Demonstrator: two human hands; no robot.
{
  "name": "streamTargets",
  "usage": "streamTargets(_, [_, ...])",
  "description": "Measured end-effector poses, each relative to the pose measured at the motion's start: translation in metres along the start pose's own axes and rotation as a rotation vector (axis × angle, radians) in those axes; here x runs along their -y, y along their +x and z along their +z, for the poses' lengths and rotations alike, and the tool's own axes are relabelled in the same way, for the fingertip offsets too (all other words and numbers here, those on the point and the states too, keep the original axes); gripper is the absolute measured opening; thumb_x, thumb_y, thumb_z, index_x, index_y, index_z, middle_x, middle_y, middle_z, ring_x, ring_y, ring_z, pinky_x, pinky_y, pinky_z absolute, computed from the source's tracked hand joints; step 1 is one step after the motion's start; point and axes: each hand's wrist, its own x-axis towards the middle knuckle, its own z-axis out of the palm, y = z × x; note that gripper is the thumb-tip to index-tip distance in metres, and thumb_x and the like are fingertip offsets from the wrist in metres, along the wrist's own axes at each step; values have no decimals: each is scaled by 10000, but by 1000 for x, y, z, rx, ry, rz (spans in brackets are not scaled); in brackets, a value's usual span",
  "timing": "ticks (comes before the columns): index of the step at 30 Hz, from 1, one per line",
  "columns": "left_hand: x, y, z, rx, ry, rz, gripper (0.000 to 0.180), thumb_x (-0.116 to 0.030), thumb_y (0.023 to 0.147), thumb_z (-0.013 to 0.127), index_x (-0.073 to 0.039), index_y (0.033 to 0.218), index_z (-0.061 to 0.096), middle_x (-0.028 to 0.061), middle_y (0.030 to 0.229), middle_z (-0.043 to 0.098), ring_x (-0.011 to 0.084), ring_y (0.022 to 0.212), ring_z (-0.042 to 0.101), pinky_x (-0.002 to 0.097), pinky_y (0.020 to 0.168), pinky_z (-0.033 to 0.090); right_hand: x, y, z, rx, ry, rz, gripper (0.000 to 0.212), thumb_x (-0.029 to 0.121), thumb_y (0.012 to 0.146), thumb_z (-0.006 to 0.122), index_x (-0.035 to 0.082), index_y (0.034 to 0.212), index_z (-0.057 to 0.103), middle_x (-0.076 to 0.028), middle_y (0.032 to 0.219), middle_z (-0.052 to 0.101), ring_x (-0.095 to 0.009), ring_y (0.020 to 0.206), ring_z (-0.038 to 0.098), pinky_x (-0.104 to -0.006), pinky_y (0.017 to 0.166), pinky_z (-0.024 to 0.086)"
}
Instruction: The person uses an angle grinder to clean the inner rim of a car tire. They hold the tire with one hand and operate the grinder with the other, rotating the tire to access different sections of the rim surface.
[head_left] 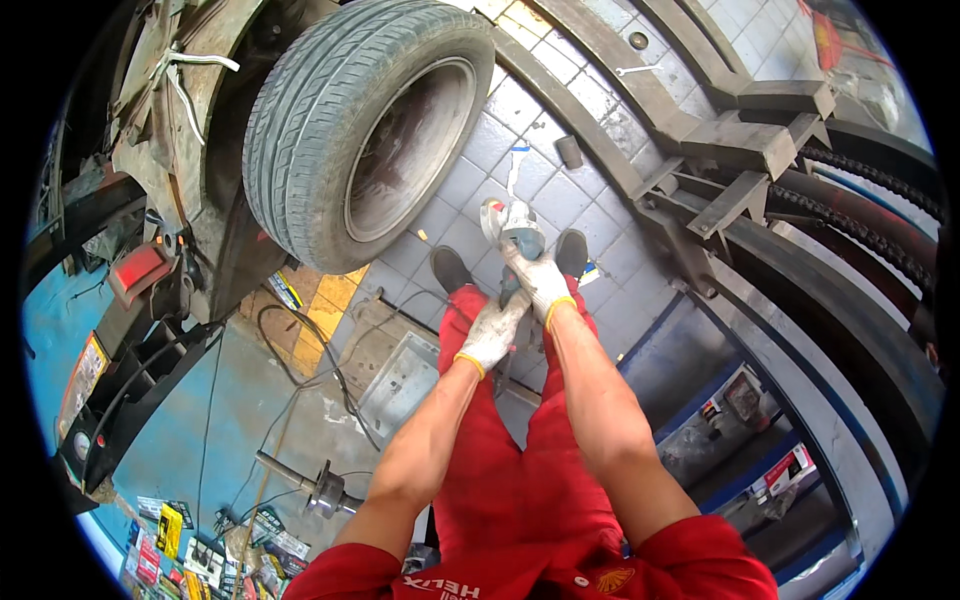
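Note:
An angle grinder is held out in front of my legs, its disc toward the far left side of the tool. My right hand, in a white glove with a yellow cuff, wraps round the body just behind the head. Nearer to me, my left hand, gloved the same way, closes on the rear of the grinder; its fingertips are partly hidden. To the left of the grinder, apart from it, a large wheel with a worn tyre is mounted upright beside a vehicle's body.
A steel lift frame with chains runs along the right. Dark cables cross the floor near a grey metal tray. A wrench and a small cylinder lie ahead. Shelves stand at lower right.

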Motion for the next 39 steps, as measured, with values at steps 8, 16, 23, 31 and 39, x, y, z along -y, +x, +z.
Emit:
streamTargets(8, [-86,-35,-56,-302,633,279,541,-458,1019,663,16,1279,677,194,1072,733,279,935,718,386,818,585,17,11,17,248,268,15,478,207,835,853,2,1222,660,-88,940,712,-200,813,685,-382,763,574])
streamTargets(16, [-315,2,-229,-888,1397,1255,593,-386,968,722,-15,1423,638,256,1456,629,449,1388,554,515,1203,409,43,103,68,42,-583,-208,766,389,750,793,19,1389,588,-299,1263,731,-461,1217,694,-507,1047,548])
streamTargets(23, [-320,42,-231,-888,1389,1173,659,-484,974,693,-40,1458,640,235,1517,604,427,1449,515,505,1247,363,102,167,84,-143,-738,-285,683,378,796,773,14,1341,580,-266,1206,761,-433,1175,723,-493,1045,549])
streamTargets(31, [-330,46,-229,-895,1339,1213,655,-511,926,737,-33,1372,693,213,1437,659,417,1392,561,503,1210,406,119,220,102,-188,-738,-315,663,372,812,780,23,1341,590,-274,1206,758,-438,1148,733,-484,1014,559])
streamTargets(39, [-335,41,-226,-839,1294,1132,655,-478,944,729,-50,1434,659,254,1509,604,443,1440,521,511,1248,365,86,228,133,-28,-918,-310,575,332,848,722,15,1320,633,-256,1222,762,-424,1140,743,-488,1009,570])
